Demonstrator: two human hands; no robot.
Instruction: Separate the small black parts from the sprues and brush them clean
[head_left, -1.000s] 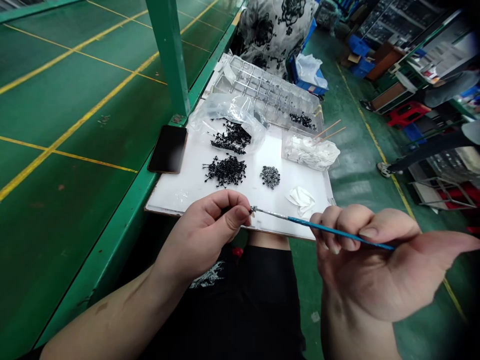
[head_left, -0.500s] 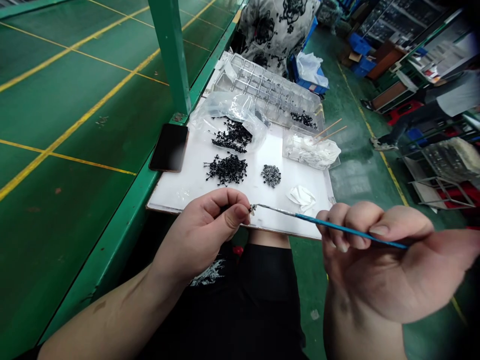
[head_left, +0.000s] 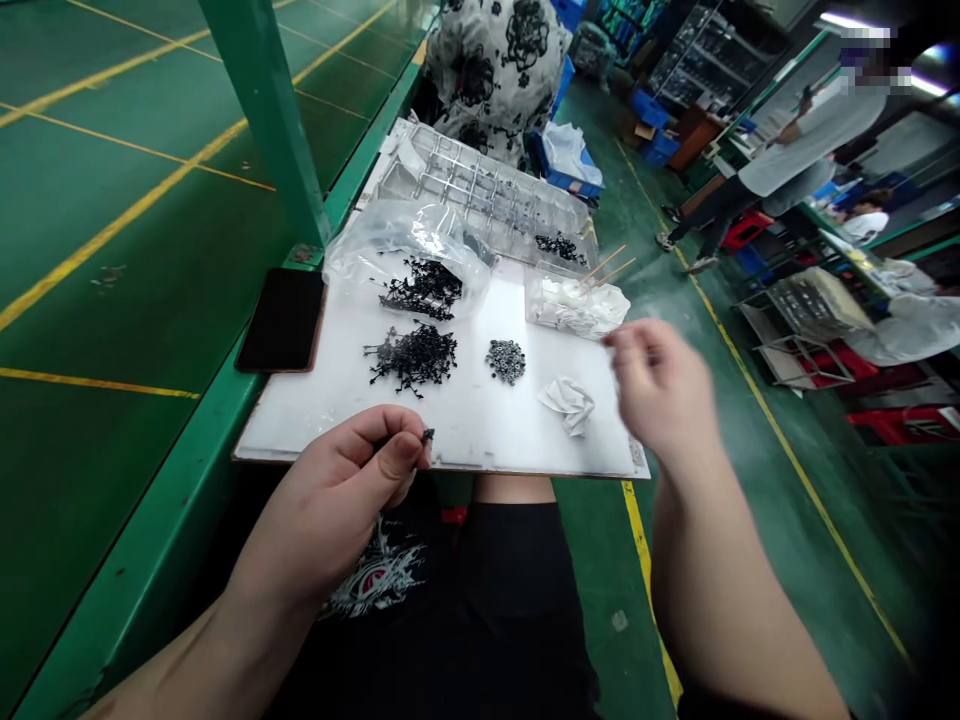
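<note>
Left fingers (head_left: pixel 397 458) pinch small dark piece (head_left: pixel 429 436), holding step, likely needing steadiness next; blurred right fingers (head_left: pixel 636 358) near crumpled white wadding (head_left: pixel 589 308), grip unclear.

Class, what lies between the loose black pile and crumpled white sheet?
In the head view, small grey parts lie between the black pile and white sheet.

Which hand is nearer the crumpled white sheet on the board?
Right. The right hand is just right of the crumpled white sheet; the left hand is farther to its left, pinching a small dark part.
</note>
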